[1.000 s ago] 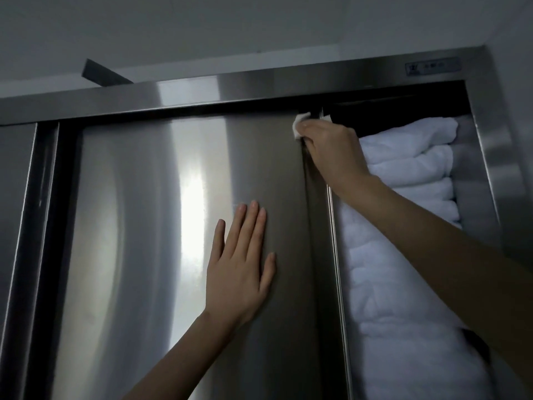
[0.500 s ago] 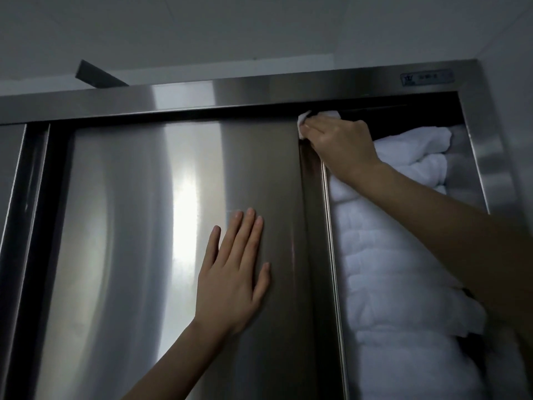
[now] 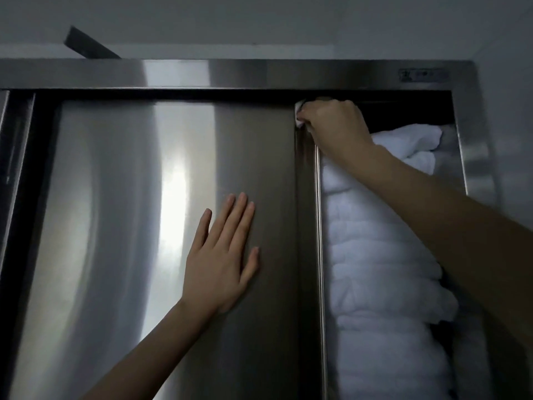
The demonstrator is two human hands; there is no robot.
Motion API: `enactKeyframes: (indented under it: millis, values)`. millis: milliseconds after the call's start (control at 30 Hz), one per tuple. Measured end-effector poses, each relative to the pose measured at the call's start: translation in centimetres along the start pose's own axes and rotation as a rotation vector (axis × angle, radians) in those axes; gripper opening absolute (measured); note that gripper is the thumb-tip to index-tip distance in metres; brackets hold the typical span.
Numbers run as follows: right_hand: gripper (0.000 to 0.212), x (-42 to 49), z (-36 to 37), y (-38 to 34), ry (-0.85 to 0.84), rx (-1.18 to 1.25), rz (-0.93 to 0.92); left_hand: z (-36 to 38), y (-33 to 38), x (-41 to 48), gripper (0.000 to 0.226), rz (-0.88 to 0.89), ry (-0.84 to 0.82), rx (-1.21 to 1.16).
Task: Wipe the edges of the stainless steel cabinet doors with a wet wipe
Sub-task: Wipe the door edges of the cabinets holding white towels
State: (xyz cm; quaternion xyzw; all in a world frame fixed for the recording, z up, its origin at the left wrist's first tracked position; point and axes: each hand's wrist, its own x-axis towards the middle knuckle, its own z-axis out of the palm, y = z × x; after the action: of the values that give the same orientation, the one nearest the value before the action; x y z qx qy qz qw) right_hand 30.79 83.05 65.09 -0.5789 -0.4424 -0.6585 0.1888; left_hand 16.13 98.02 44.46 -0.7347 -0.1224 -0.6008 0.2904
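Observation:
A tall stainless steel sliding door (image 3: 121,226) fills the left and middle of the view. My left hand (image 3: 223,255) lies flat on it with fingers straight. At the door's top right corner my right hand (image 3: 334,122) grips a small white wet wipe (image 3: 298,114) against the upper end of the door's vertical edge (image 3: 305,226). Most of the wipe is hidden inside my fingers.
The cabinet's steel frame (image 3: 259,73) runs across the top and down the right side (image 3: 476,157). Behind the slid-open door a stack of folded white towels (image 3: 380,269) fills the compartment. A second door panel (image 3: 11,145) shows at the far left.
My right hand with the wipe has moved up the door edge to its top corner. The view has tilted up slightly; my left hand stays flat on the door.

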Motion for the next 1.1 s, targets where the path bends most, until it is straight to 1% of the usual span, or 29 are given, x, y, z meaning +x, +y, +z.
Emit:
enactKeyframes:
  millis: [67, 167, 233, 300, 333, 400, 500, 567, 633, 733, 767, 800, 900, 1000, 1100]
  values:
    - [0.025, -2.5, 1.1, -0.9, 0.052, 0.095, 0.002, 0.0, 0.0, 0.0, 0.061, -0.004, 0.013, -0.001]
    - [0.023, -8.4, 1.5, -2.4, 0.210, 0.222, -0.134, -0.1, 0.0, 0.1, 0.061, -0.005, 0.019, -0.004]
    - [0.022, -10.9, 1.1, -2.9, 0.241, 0.242, -0.217, -0.1, 0.0, 0.1, 0.061, -0.005, 0.016, -0.002]
    - [0.022, -10.6, 0.7, -2.6, 0.224, 0.246, -0.233, -0.1, 0.1, 0.0, 0.061, -0.006, 0.018, 0.003]
    - [0.023, -9.7, 0.7, -2.3, 0.206, 0.236, -0.210, 0.0, 0.1, 0.0, 0.061, -0.004, 0.022, 0.003]
    - [0.024, -7.5, 1.0, -2.0, 0.175, 0.210, -0.136, 0.0, 0.1, -0.1, 0.060, -0.004, 0.029, -0.002]
    - [0.022, -6.8, 1.5, -3.2, 0.203, 0.191, -0.017, 0.1, 0.0, -0.1, 0.060, -0.002, 0.042, -0.006]
    - [0.024, -9.8, 1.7, -4.7, 0.238, 0.162, 0.009, 0.0, 0.1, -0.1, 0.060, -0.005, 0.038, -0.021]
    - [0.027, -15.0, 1.9, -6.3, 0.251, 0.175, -0.036, 0.1, 0.5, -0.2, 0.060, -0.022, 0.034, -0.030]
    - [0.033, -22.2, 1.4, -8.5, 0.176, 0.246, -0.085, 0.2, 1.0, -0.6, 0.060, -0.050, 0.020, -0.022]
    - [0.030, -23.1, 1.3, -8.9, 0.156, 0.264, -0.082, 0.2, 1.0, -0.6, 0.060, -0.049, 0.015, -0.018]
    - [0.025, -23.0, 1.3, -8.9, 0.151, 0.273, -0.071, 0.2, 1.0, -0.6, 0.060, -0.047, 0.011, -0.015]
    - [0.028, -19.2, 1.2, -8.2, 0.180, 0.238, -0.030, 0.0, 0.9, -0.5, 0.060, -0.044, 0.008, -0.022]
    - [0.024, -15.2, 1.5, -7.1, 0.189, 0.202, 0.019, 0.1, 1.0, -0.6, 0.061, -0.044, 0.011, -0.027]
    - [0.028, -15.8, 1.7, -7.8, 0.208, 0.180, 0.046, 0.2, 1.0, -0.6, 0.061, -0.047, 0.019, -0.025]
